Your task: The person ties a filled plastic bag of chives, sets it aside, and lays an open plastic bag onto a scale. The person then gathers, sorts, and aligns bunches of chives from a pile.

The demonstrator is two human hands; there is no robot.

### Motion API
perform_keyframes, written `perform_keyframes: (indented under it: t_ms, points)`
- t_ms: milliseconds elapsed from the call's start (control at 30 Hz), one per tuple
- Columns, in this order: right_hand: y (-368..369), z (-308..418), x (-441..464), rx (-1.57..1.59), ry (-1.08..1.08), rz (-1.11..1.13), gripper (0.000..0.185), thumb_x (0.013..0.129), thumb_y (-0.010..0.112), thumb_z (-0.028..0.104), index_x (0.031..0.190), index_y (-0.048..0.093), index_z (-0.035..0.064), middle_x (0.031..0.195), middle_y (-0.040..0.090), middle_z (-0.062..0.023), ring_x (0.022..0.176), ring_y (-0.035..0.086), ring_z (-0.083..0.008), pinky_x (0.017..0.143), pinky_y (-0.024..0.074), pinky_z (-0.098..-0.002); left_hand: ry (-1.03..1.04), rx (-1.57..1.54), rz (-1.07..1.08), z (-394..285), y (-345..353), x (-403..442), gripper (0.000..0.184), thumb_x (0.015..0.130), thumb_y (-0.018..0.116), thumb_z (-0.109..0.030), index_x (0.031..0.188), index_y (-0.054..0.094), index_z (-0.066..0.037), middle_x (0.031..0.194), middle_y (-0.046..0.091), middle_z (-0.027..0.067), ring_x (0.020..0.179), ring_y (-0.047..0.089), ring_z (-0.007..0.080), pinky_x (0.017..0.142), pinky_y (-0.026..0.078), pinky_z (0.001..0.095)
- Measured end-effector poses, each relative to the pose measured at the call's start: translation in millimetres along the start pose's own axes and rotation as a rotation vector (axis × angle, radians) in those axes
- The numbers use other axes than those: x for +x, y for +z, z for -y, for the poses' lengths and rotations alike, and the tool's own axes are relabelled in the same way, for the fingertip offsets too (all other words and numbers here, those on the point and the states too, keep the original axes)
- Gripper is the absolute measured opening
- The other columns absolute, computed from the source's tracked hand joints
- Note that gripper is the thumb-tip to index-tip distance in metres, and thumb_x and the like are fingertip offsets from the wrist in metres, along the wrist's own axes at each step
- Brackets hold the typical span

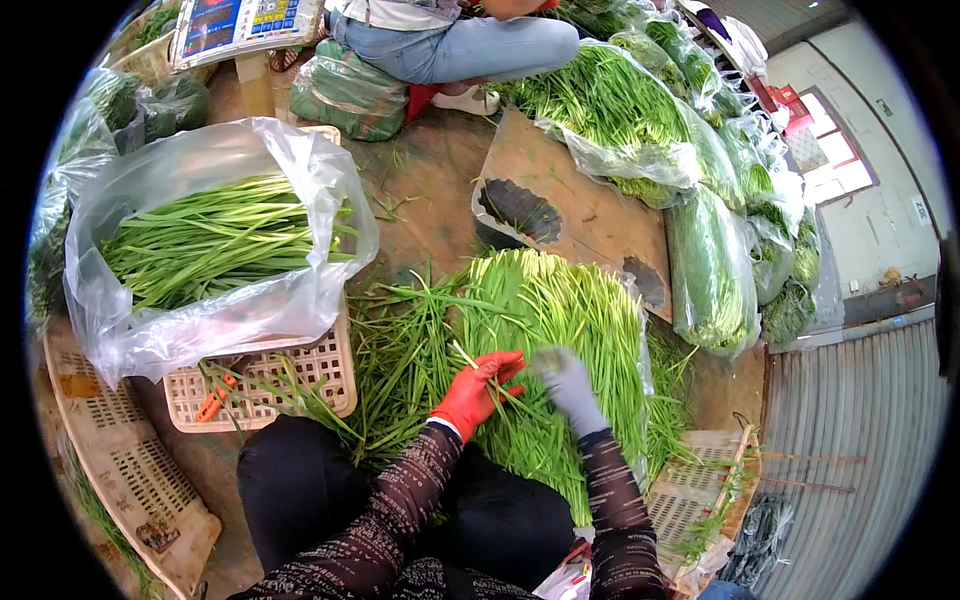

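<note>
My left hand (478, 392), in a red glove, is closed on a few garlic chive stalks (463, 354), their pale ends poking up past the fingers. Just right of it, my right hand (568, 385) wears a grey glove; its fingers are smeared by motion, so their grip cannot be made out. Beneath both hands spreads a large pile of garlic chives (575, 310), pale ends toward the far side. Looser, tangled green leaves (400, 350) lie to the left of that pile.
On the left, a clear plastic bag (335, 215) of chives rests on a crate (335, 375) holding an orange-handled tool (215, 398). A scale (240, 25) stands behind. Another person's leg (480, 52) is at the top. Bagged greens (712, 265) line the right; a crate (690, 490) sits lower right.
</note>
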State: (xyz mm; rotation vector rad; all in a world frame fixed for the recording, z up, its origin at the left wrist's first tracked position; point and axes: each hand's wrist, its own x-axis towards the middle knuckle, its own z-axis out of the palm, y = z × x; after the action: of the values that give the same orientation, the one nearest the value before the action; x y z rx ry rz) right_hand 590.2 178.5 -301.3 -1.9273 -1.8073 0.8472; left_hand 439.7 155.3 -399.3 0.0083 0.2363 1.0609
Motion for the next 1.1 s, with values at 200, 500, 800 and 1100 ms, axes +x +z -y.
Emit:
perform_keyframes:
  t_ms: [200, 500, 800, 1100]
  points:
    - [26, 21, -13, 0.047, 0.120, 0.326, 0.042, 0.075, 0.070, 0.027, 0.104, 0.057, -0.0011, 0.076, 0.061, -0.0084, 0.068, 0.057, -0.0194, 0.065, 0.0462, -0.0296, 0.051, 0.106, -0.297, -16, 0, 7, 0.031, 0.082, 0.061, -0.029, 0.105, 0.061, -0.008, 0.111, 0.059, 0.0058, 0.104, 0.052, 0.0185, 0.087, 0.041, 0.0336]
    - [-45, 13, -15, 0.758, 0.583, 0.292, 0.022, 0.085, 0.057, 0.018, 0.100, 0.060, 0.0022, 0.059, 0.046, 0.0075, 0.041, 0.030, -0.0007, 0.037, 0.0231, -0.0163, 0.702, 1.356, -0.926, -53, -37, 10, 0.042, 0.076, 0.064, -0.032, 0.110, 0.060, -0.008, 0.118, 0.057, 0.0074, 0.121, 0.041, 0.0237, 0.099, 0.031, 0.0407]
    - [-37, 11, -13, 0.710, 0.637, 0.308, 0.021, 0.087, 0.055, 0.021, 0.097, 0.058, 0.0021, 0.063, 0.049, 0.0047, 0.043, 0.033, -0.0026, 0.039, 0.0292, -0.0180, 0.986, 1.592, -0.119, -48, 81, -1, 0.029, 0.074, 0.068, -0.033, 0.074, 0.064, -0.004, 0.076, 0.066, 0.0082, 0.076, 0.061, 0.0292, 0.074, 0.046, 0.0379]
    - [-32, 13, -21, 0.689, 0.436, 0.323, 0.025, 0.087, 0.055, 0.025, 0.097, 0.055, 0.0024, 0.083, 0.059, -0.0025, 0.054, 0.047, -0.0071, 0.047, 0.0412, -0.0227, 0.535, 1.896, 0.131, -26, 68, -7, 0.015, 0.077, 0.059, -0.025, 0.077, 0.064, -0.011, 0.068, 0.060, 0.0143, 0.065, 0.059, 0.0345, 0.059, 0.046, 0.0437]
